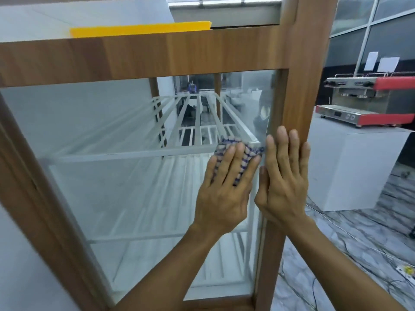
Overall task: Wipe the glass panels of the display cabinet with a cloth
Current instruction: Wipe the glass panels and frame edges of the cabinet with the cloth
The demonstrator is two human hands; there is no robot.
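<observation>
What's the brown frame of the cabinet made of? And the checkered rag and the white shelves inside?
Frame: looks like wood or wood-look laminate, smooth, with streaky brown grain. Rag: soft woven fabric, blue-and-white checks, crumpled into folds. Shelves: probably white-painted metal, thin straight bars; can't be sure.

A: Site type?
B: Café or shop, likely. Evidence: espresso machine on white plinth; wood display cabinet with wire racks; marble floor; glazed walls.

Cloth is lying against front glass of cabinet; racks sitting inside it; board lying atop; espresso machine standing rt of it.
</observation>
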